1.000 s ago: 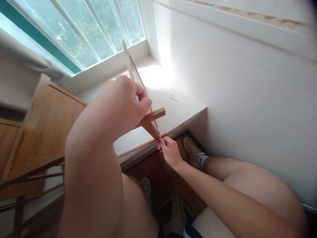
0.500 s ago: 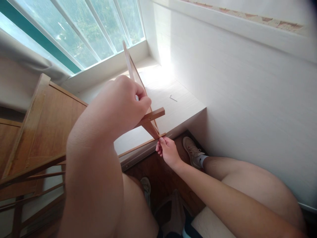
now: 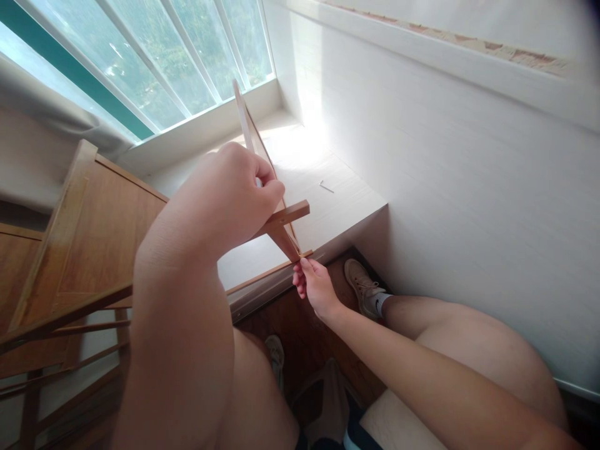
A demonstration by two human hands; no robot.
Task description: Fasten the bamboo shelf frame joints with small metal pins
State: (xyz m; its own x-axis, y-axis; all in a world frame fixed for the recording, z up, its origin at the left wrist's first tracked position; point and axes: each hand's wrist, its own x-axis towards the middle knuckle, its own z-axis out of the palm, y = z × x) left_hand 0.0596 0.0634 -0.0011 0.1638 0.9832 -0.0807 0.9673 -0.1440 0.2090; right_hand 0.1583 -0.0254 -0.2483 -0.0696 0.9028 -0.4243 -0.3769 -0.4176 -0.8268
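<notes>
A wooden frame (image 3: 282, 240) with a crossbar (image 3: 295, 212) stands tilted on the pale window ledge (image 3: 347, 200). My left hand (image 3: 244, 187) is closed around its upper part, wrist bent, hiding much of the wood. Low down, at the ledge's front edge, my right hand (image 3: 315, 281) pinches at the frame's bottom corner with thumb and fingers. Whatever small thing sits between those fingertips is hidden. A small L-shaped hex key (image 3: 327, 186) lies on the ledge, to the right of the frame.
On the left stands a brown wooden piece of furniture (image 3: 107, 225) with panels and slats. A barred window (image 3: 178, 56) and a grey curtain (image 3: 47, 125) are behind. The white wall (image 3: 445, 175) rises on the right. My legs and shoes (image 3: 360, 281) are below, on the dark floor.
</notes>
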